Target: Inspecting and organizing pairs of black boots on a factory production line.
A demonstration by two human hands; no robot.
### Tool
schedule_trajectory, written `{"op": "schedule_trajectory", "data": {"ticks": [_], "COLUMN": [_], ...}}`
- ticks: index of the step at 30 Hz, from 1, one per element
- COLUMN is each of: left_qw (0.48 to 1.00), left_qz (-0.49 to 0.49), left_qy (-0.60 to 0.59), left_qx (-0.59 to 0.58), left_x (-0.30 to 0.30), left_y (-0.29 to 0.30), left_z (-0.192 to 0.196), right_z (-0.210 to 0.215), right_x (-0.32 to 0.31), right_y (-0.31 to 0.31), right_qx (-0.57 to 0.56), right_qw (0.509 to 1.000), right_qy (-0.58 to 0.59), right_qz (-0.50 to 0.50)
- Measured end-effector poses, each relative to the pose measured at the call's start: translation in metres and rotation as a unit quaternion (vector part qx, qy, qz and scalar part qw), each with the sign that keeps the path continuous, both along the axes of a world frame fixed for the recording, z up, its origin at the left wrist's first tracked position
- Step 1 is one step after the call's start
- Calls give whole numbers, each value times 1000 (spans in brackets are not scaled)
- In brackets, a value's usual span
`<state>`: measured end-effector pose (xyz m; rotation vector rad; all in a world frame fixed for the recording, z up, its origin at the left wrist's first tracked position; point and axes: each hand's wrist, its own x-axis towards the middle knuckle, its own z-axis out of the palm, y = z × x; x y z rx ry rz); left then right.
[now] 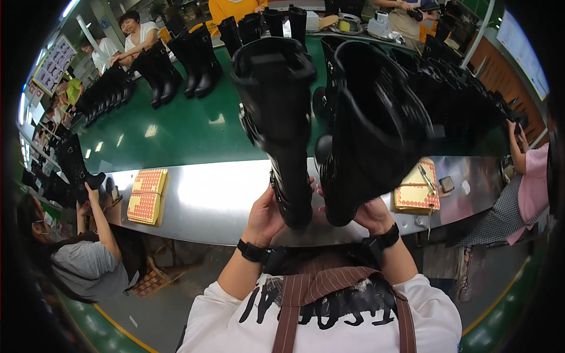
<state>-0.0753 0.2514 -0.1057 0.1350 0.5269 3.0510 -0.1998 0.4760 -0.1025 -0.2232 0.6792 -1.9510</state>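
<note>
From where I am standing, the left buckled boot (pixel 272 100) and the right tall boot (pixel 368 135), both black, are being held side by side above the metal front edge (pixel 218 200) of the green bench (pixel 182 129); sole contact is not showing. The left grip (pixel 266 216) is grasping the left boot low, near the heel; the right grip (pixel 374 216) is grasping its mate likewise. Each boot is probably feeling moderately light, stiff around the heel, softer along the shaft, slightly slippery and hardly fragile. Heel and ankle are likely offering the soundest hold. Long axes are running upward from heels to collars, the left leaning slightly leftward, the right tilting rightward; toes are staying hidden. Card stacks (pixel 147 197) are flanking the pair.
</note>
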Motion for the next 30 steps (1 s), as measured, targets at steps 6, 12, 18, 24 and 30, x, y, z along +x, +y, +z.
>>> {"op": "schedule_trajectory", "data": {"ticks": [6,12,18,24,30], "left_qw": [995,977,977,970,969], "left_qz": [83,173,178,180,186], "left_qy": [-49,-103,-87,-104,-106], "left_qx": [19,-67,-73,-122,-126], "left_x": [-2,1,4,3,1], "left_y": [11,12,11,15,15], "left_z": [10,4,13,19,16], "right_z": [17,28,33,35,29], "right_x": [17,24,28,29,27], "right_y": [1,-5,-7,-9,-6], "right_qx": [-84,-21,14,34,75], "right_qw": [994,986,981,978,975], "right_qy": [15,3,33,50,58], "right_qz": [-69,-168,-190,-199,-199]}}
